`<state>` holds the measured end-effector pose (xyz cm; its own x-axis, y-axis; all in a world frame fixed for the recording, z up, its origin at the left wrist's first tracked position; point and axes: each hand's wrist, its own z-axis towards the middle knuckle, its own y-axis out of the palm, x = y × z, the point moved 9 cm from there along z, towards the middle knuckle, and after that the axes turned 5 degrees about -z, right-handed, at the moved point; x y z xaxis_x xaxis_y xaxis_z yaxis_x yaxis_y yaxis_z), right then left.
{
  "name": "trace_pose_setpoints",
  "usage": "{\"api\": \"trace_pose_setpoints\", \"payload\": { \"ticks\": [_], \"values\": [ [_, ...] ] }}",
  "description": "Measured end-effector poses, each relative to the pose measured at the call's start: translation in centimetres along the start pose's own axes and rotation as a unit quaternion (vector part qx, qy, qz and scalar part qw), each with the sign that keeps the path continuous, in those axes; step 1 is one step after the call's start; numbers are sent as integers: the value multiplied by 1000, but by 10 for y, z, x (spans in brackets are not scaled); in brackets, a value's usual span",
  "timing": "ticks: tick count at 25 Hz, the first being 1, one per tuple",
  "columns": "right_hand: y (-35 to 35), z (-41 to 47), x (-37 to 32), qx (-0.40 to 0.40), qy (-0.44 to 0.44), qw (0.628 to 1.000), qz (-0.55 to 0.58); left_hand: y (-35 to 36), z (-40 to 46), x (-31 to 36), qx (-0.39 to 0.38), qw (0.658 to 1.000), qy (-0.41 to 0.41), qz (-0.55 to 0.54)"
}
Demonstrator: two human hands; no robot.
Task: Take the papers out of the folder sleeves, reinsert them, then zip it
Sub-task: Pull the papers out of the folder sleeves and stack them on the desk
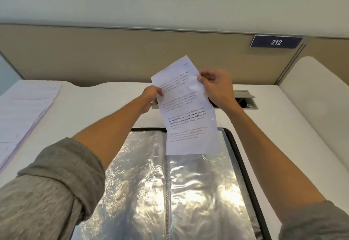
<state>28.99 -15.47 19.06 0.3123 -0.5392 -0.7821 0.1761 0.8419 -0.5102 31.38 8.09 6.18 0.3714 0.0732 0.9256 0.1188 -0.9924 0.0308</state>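
A paper stack (24, 111) lies on the desk (105, 115), well left of the folder (238, 156). Above the open folder, the left hand (150, 98) pinches the sheet's (186, 107) left edge; the right hand (217, 86) pinches its right edge. The sheet's lower end meets the top of the right sleeve (204, 192).
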Motion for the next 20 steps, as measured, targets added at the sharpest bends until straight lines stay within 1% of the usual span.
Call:
{"api": "trace_pose_setpoints", "payload": {
  "ticks": [2, 4, 7, 8, 9, 11, 12, 13, 14, 16, 18, 20],
  "values": [
    [5, 3, -16, 1, -30, 999, -44, -1, 1, -6, -24, 998, -8, -50],
    [5, 6, -28, 22, -49, 996, -70, -4, 3, -2, -24, 995, 3, -92],
    [4, 14, -30, 57, -25, 997, -44, -14, 4, 14, -7, 989, 25, -143],
    [6, 16, -25, 47, -3, 998, -34, -17, 5, 21, -3, 988, 34, -152],
    [11, 17, -18, 17, 25, 999, -29, -21, 6, 27, 0, 986, 41, -159],
    [28, 13, -2, -73, 68, 993, -58, -32, 8, 41, 15, 983, 58, -174],
    [35, 9, 3, -111, 75, 988, -79, -37, 9, 48, 25, 980, 69, -183],
    [39, 6, 5, -128, 73, 985, -85, -44, 8, 54, 40, 976, 80, -196],
    [39, 5, 2, -124, 67, 987, -75, -50, 7, 59, 53, 972, 92, -210],
    [34, 9, -10, -88, 58, 994, -10, -54, 1, 65, 56, 969, 104, -218],
    [30, 17, -27, -63, 58, 994, 69, -51, -10, 59, 22, 979, 88, -185],
    [32, 21, -42, -54, 57, 991, 111, -53, -22, 46, -11, 985, 67, -157]
  ]
}}
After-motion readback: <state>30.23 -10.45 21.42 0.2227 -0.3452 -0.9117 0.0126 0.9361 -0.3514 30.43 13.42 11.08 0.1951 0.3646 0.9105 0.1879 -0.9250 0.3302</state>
